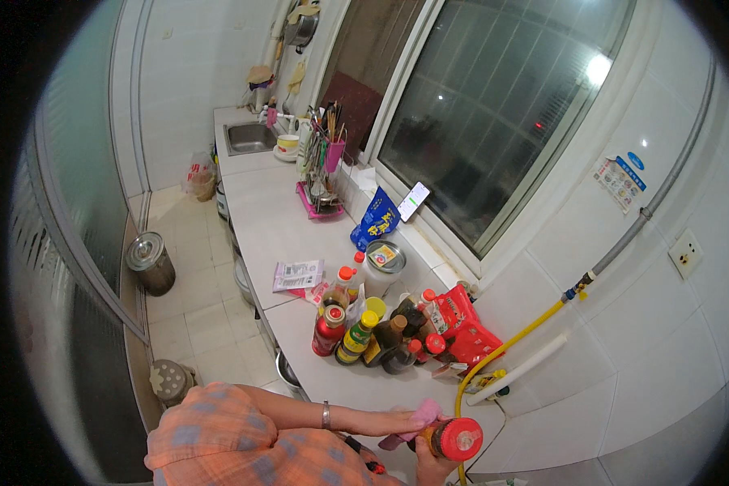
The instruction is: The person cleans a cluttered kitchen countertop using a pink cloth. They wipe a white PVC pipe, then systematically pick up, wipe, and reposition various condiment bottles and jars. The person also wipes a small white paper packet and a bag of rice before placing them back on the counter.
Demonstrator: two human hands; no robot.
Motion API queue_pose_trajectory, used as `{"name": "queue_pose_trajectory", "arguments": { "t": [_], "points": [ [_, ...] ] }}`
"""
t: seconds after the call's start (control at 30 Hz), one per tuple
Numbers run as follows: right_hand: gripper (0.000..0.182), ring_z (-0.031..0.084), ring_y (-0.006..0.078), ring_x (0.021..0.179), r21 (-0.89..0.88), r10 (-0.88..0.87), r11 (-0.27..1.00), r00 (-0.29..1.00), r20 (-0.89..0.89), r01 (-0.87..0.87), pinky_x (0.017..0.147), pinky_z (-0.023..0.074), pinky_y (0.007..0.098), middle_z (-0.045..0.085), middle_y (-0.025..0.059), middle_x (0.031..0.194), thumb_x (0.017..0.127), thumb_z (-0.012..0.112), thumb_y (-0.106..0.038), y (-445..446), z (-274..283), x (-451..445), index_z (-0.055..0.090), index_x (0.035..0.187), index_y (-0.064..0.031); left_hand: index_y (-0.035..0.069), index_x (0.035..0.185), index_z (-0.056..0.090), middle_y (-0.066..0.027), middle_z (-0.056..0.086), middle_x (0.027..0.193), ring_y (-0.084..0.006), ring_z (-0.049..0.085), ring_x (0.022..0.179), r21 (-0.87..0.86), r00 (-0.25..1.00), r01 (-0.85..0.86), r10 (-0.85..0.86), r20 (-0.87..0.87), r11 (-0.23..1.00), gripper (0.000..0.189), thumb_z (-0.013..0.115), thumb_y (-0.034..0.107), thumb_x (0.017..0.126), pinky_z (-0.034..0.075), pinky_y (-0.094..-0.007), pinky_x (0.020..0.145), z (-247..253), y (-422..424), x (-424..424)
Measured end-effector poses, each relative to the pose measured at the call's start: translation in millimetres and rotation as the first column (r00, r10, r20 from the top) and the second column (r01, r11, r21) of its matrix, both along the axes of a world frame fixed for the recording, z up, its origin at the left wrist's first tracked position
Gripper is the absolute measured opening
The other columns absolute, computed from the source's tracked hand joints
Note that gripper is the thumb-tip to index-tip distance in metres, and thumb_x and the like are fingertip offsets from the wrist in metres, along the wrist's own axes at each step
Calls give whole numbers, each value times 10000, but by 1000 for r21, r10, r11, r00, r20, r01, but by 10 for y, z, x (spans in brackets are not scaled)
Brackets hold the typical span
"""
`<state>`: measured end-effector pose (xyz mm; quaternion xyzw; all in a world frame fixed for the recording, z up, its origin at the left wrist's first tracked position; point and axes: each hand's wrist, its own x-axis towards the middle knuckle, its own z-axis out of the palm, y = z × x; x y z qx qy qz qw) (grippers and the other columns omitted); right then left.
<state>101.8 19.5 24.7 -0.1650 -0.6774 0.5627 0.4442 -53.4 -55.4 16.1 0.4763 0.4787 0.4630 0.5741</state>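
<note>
Both of my hands are together over the near end of the counter, at the bottom of the view. My left hand (406, 422), with a metal bracelet on its wrist, presses a pink cloth (426, 413) against the side of a glass jar (438, 440). The jar has a red lid (463, 438) turned towards the camera and dark contents. From below, my right hand (431, 465) grips the jar. Beyond my hands stand a red bottle (328, 331), a yellow-capped bottle (357, 338) and several dark sauce bottles (386, 343).
A yellow gas hose (522, 333) runs down close to the jar, beside a white tube (516, 370). Red packets (462, 328) lie by the wall. Farther along the white counter (258, 212) are a lidded canister (384, 267), a utensil rack (323, 176) and a sink (250, 140).
</note>
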Motion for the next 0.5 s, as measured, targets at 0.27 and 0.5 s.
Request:
{"name": "queue_pose_trajectory", "arguments": {
  "t": [0.27,0.5],
  "points": [
    [620,498,226,1086,90,-5,996,1000,-30,7,965,395,381,495,90,1147,682,807,-150,59,225,55,452,1175,-27,38,1325,432,-74,522,1202,-153,493,1097,-3,767,27,-19,642,1000,584,356,491,963,379,-303,952,320,36,-11],
    [623,549,218,1070,158,-13,987,997,-77,25,932,433,360,566,99,1138,672,782,-75,-24,301,-26,476,1212,-19,30,1341,404,-100,452,1366,-215,426,1263,-136,436,78,89,895,988,480,391,345,979,306,-355,1087,248,299,238]
  ]
}}
